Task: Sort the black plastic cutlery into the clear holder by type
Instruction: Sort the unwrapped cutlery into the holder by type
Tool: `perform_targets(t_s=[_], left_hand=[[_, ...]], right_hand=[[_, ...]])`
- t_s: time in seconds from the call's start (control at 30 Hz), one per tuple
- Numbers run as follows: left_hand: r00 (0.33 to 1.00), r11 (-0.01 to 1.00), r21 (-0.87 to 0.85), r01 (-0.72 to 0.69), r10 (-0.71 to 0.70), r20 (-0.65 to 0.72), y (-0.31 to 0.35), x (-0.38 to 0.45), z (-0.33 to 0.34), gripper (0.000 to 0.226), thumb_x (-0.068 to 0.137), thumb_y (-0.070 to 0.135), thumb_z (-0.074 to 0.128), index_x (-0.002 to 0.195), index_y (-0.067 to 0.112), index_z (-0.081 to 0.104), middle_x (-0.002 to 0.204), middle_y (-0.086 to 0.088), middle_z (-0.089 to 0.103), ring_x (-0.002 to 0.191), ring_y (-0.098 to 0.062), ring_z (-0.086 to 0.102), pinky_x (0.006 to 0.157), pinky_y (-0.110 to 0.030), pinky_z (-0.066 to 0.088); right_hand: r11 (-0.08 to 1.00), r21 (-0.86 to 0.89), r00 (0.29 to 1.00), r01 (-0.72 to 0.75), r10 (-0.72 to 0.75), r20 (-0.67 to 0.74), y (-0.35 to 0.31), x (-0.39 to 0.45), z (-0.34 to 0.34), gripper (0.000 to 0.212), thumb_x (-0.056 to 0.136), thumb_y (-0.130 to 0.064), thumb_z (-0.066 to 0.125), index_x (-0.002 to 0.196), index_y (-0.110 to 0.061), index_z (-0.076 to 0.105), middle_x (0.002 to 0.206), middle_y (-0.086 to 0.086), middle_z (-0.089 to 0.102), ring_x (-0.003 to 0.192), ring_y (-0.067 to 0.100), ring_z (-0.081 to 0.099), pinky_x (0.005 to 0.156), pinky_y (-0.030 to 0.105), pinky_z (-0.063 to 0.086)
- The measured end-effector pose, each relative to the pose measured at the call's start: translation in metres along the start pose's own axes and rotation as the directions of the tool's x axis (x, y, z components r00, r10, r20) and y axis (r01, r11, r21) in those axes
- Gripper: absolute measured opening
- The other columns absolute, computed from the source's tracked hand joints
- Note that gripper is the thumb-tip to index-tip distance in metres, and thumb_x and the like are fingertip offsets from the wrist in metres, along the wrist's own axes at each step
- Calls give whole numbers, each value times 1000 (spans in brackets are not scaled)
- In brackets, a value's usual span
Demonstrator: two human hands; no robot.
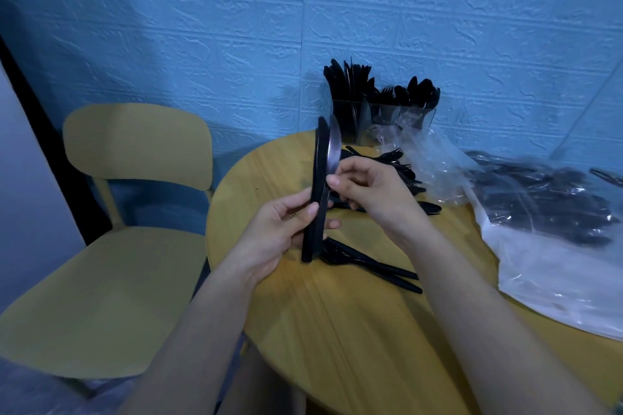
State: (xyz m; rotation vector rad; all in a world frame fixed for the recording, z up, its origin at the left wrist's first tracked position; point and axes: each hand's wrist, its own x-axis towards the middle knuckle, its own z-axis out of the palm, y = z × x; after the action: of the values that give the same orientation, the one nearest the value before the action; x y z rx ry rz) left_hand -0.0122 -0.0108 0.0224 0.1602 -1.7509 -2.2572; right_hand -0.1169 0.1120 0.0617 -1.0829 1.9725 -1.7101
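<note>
Upright, the knife stack [318, 192] stands gripped in the left hand [274, 232], right hand [371, 192] pinching it; clear holder [381, 118] lies beyond.

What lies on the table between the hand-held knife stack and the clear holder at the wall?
In the head view, loose black forks lie on the table between the knife stack and the clear holder, beside crumpled clear plastic.
</note>
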Motion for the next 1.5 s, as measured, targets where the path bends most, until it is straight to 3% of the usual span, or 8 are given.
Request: perform_targets(t_s=[0.13,0.3,0.5,0.7,0.9,1.17,1.33,1.5], left_hand=[[999,999,-36,-13,14,40,1,-1,-1,27,91,9,46,112,19,60,92,4,74,78,-13,71,70,-23,58],[997,997,-75,13,-7,83,2,0,-3,35,82,20,51,115,18,60,99,0,73,77,-13,70,66,-24,57],[999,995,-102,21,-17,46,2,1,-3,30,83,18,52,111,16,62,97,-3,74,75,-17,71,60,-25,57],[1000,1000,-22,11,-12,-15,-1,1,-5,26,95,10,47,113,20,62,99,-2,73,81,-18,71,65,-27,58],[999,1000,-24,12,-11,34,1,0,-2,31,85,14,52,114,19,61,93,0,74,70,-12,68,63,-25,58],[999,996,-87,36,-34,28,1,0,-4,37,76,17,56,112,19,62,85,3,71,68,-8,64,63,-25,58],[988,982,-188,17,-45,-147,-1,6,-13,33,86,9,55,119,12,61,86,1,71,70,-10,65,61,-26,58],[975,977,-212,22,-68,-212,-1,8,-16,29,93,5,51,119,11,62,87,-1,72,71,-12,66,58,-26,57]], right_hand=[[996,-81,998,46,-50,-38,1,1,1,9,87,-16,66,79,-15,62,73,-4,59,63,0,51,58,11,41],[982,-181,995,58,-72,-68,5,4,1,8,85,-19,69,79,-20,64,78,-6,63,75,9,56,75,27,48],[962,-253,990,99,-122,-75,7,3,7,11,85,-19,69,78,-24,62,76,-10,62,72,7,56,69,24,48],[993,-108,997,49,-55,-59,5,0,4,9,88,-15,65,80,-13,61,69,-3,64,57,0,56,59,11,44],[996,-89,996,-13,6,-88,10,2,9,8,85,-20,69,81,-14,64,72,0,67,66,9,62,68,21,49],[978,-207,995,3,-23,-94,11,5,-2,9,87,-26,66,85,-18,64,76,-8,61,67,2,54,60,12,42],[711,-699,991,-77,-24,-133,38,9,-38,12,91,-20,62,100,-19,69,95,-6,61,80,5,52,68,13,37],[542,-839,998,-48,61,-18,55,10,-37,27,89,-22,64,115,-18,64,109,-2,55,99,14,54,87,32,48]])
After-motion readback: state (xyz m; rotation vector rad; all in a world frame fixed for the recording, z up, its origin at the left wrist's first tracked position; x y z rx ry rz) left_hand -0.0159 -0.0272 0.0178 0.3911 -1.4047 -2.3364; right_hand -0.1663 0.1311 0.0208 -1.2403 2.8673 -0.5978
